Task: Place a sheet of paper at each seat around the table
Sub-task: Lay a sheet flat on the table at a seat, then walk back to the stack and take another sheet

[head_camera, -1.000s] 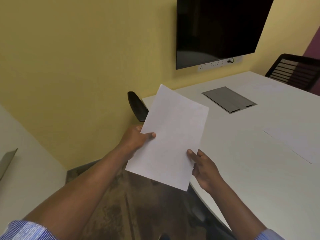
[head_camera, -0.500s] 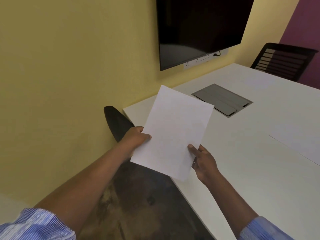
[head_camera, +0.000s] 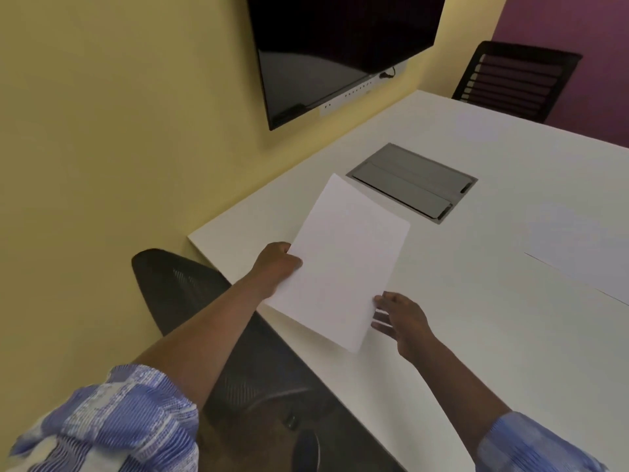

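A blank white sheet of paper [head_camera: 340,264] hovers low over the near left corner of the white table [head_camera: 476,335]. My left hand [head_camera: 277,264] grips the sheet's left edge. My right hand [head_camera: 401,318] is at the sheet's lower right corner with fingers spread, touching or just off the edge. A black mesh chair [head_camera: 190,301] stands pushed in at this corner, under my left arm. Another white sheet [head_camera: 585,253] lies flat on the table at the right.
A grey cable hatch [head_camera: 412,182] is set into the tabletop beyond the sheet. A dark screen [head_camera: 333,46] hangs on the yellow wall. A second black chair [head_camera: 514,80] stands at the far side by a purple wall.
Both hands have carried the sheet forward from beyond the table's edge to over its corner. My right hand's fingers have loosened from the sheet's corner.
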Demonstrator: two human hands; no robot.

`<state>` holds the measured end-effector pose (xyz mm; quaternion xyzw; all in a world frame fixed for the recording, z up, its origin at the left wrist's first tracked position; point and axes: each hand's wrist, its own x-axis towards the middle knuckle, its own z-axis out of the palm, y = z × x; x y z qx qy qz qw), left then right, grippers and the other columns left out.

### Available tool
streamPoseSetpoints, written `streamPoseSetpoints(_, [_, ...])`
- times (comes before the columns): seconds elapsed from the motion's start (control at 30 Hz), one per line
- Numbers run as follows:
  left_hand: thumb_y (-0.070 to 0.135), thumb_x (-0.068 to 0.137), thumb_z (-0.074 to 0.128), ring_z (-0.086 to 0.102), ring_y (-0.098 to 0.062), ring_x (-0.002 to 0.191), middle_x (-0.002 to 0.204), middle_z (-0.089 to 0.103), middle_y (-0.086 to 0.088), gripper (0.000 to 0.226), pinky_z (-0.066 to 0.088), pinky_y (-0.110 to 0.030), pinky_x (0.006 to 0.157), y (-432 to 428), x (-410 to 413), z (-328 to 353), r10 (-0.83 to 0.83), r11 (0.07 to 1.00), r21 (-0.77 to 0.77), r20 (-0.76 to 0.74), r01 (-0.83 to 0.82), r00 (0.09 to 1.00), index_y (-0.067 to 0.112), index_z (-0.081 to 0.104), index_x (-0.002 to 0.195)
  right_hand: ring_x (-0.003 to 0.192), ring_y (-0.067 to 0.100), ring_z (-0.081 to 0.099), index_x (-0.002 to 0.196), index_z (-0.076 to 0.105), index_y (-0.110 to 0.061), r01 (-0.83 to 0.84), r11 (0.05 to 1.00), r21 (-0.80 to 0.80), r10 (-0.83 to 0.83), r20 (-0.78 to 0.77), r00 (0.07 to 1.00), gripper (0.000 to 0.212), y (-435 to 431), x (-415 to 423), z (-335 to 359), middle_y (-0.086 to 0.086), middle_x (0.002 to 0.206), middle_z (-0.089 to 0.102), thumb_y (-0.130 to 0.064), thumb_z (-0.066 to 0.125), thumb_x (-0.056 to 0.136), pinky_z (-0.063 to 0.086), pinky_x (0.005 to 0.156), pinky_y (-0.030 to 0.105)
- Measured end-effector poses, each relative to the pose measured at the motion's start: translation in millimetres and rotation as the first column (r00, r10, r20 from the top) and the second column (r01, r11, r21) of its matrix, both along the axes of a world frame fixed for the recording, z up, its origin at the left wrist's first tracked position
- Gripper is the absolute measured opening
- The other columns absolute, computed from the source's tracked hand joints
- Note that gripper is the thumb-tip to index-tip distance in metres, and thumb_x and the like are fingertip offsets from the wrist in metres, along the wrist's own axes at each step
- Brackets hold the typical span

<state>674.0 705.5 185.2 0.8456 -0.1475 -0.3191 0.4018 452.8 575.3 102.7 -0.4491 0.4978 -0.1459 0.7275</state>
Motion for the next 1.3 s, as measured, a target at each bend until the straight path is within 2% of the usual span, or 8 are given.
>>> streamPoseSetpoints(0.33, [0.017,0.089,0.064,0.067,-0.029,0.095,0.108,0.071,-0.010,0.022,0.057,-0.039,0.082,-48,104,-108,-0.222,0.949,0.243,0.065,0.200,0.973,0.007,0.067,0.108,0.075,0.026,0.071,0.089,0.068,-0.011,0.062,0.997,0.053,-0.048,-0.222,0.974,0.003,-5,89,-70,0.011,0.091,0.075,-0.012,0.070,0.091,0.055,0.061,0.031])
streamPoseSetpoints(0.47, [0.028,0.089,0.067,0.063,-0.032,0.107,0.120,0.064,-0.012,0.046,0.055,-0.042,0.089,-56,116,-146,-0.336,0.879,0.390,0.102,0.273,0.936,0.009,0.052,0.129,0.084,0.031,0.073,0.090,0.068,-0.009,0.117,0.987,0.107,-0.081,-0.294,0.952,0.002,2,111,-96,0.015,0.097,0.076,-0.011,0.069,0.091,0.055,0.062,0.031])
streamPoseSetpoints(0.63, [0.069,0.083,0.060,0.024,-0.043,0.145,0.162,0.010,-0.022,0.114,0.036,-0.053,0.110,-52,107,-184,-0.649,0.672,0.662,0.310,0.332,0.695,0.022,-0.012,0.159,0.082,0.034,0.073,0.087,0.067,-0.011,0.192,0.975,0.113,-0.138,-0.372,0.918,0.005,11,125,-118,0.020,0.094,0.074,-0.009,0.070,0.089,0.061,0.068,0.039])
streamPoseSetpoints(0.83, [0.085,0.071,0.056,-0.015,-0.045,0.151,0.162,-0.031,-0.016,0.125,0.017,-0.068,0.115,-42,92,-214,-0.808,0.472,0.724,0.129,0.503,0.574,0.035,-0.021,0.156,0.068,0.026,0.070,0.091,0.066,-0.009,0.164,0.986,0.032,-0.134,-0.429,0.893,0.009,12,133,-118,0.009,0.079,0.072,-0.018,0.070,0.090,0.064,0.072,0.045])
streamPoseSetpoints(0.93, [0.086,0.071,0.053,-0.019,-0.046,0.150,0.161,-0.034,-0.015,0.124,0.016,-0.070,0.114,-39,89,-218,-0.804,0.480,0.723,0.137,0.497,0.578,0.036,-0.023,0.154,0.094,0.023,0.068,0.117,0.059,-0.021,-0.105,0.943,-0.315,-0.130,-0.642,0.755,0.037,17,134,-113,-0.002,0.106,0.068,-0.045,0.064,0.089,0.055,0.074,0.036])
streamPoseSetpoints(1.03, [0.086,0.070,0.052,-0.019,-0.047,0.150,0.161,-0.035,-0.014,0.124,0.015,-0.070,0.113,-40,89,-217,-0.810,0.478,0.723,0.142,0.499,0.569,0.037,-0.024,0.154,0.120,0.026,0.055,0.143,0.041,-0.027,-0.484,0.691,-0.537,-0.105,-0.737,0.668,0.064,22,131,-115,0.003,0.142,0.047,-0.056,0.058,0.090,0.053,0.080,0.039])
streamPoseSetpoints(1.13, [0.086,0.070,0.053,-0.019,-0.047,0.150,0.161,-0.036,-0.012,0.124,0.016,-0.070,0.114,-41,90,-216,-0.814,0.471,0.721,0.134,0.508,0.565,0.038,-0.024,0.154,0.137,0.034,0.038,0.152,0.032,-0.026,-0.748,0.512,-0.422,0.003,-0.870,0.493,0.074,22,131,-122,0.012,0.160,0.026,-0.062,0.052,0.090,0.051,0.095,0.044])
streamPoseSetpoints(1.3, [0.087,0.068,0.053,-0.019,-0.046,0.150,0.161,-0.035,-0.011,0.124,0.016,-0.070,0.114,-38,92,-217,-0.818,0.470,0.720,0.138,0.511,0.558,0.039,-0.022,0.154,0.144,0.038,0.027,0.153,0.025,-0.024,-0.815,0.473,-0.334,0.053,-0.913,0.405,0.078,29,131,-127,0.015,0.164,0.016,-0.062,0.050,0.090,0.046,0.104,0.047])
